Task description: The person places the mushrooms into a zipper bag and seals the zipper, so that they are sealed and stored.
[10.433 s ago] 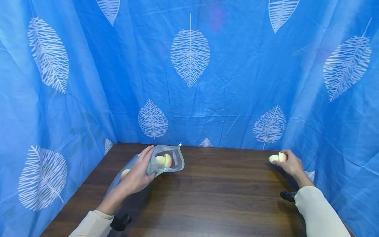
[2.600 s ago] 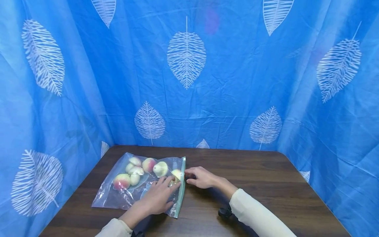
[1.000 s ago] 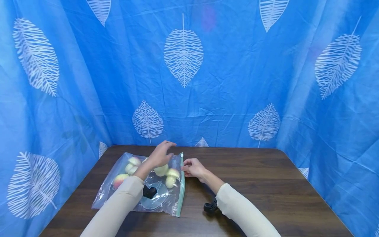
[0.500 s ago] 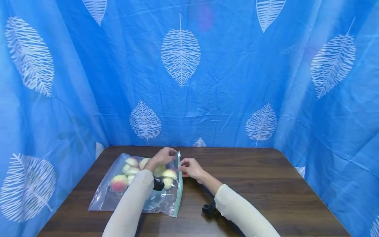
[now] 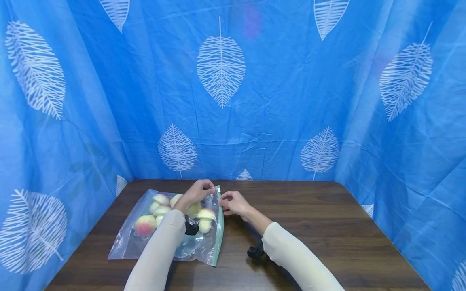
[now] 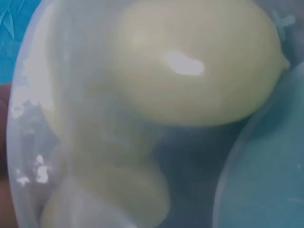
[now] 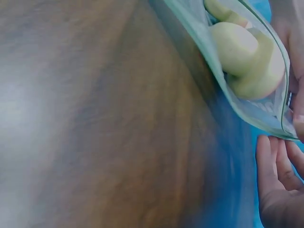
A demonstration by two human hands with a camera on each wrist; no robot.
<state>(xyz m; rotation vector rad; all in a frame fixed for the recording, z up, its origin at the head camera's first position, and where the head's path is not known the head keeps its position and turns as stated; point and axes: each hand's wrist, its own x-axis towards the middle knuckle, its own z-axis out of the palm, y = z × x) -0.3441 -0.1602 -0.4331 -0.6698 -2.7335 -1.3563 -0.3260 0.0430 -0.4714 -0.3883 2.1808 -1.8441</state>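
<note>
A clear zip bag (image 5: 127,245) with a green zip strip (image 5: 217,242) lies on the brown table, its mouth facing right. Several pale yellow, pink-blushed pieces (image 5: 145,225) lie inside, some mushroom-shaped. My left hand (image 5: 196,191) reaches across the bag and pinches its far corner by the strip's white end. Beside it, the right hand (image 5: 234,203) holds the strip's edge between thumb and fingertips. The right wrist view shows the mouth parted around a two-lobed piece (image 7: 259,71), with right fingertips (image 7: 264,147) at the rim. Plastic and a pale piece (image 6: 199,61) fill the left wrist view.
A round bluish patch (image 5: 187,248) shows at the bag's near side. Blue curtains (image 5: 276,101) with white leaf prints stand behind and at both sides of the table (image 5: 309,226). Black straps (image 5: 255,251) sit at the wrists.
Since 10.4 s ago, the right hand has come left from the table's far right without the piece it held. Lately the left hand has moved from the bag's middle to its far corner.
</note>
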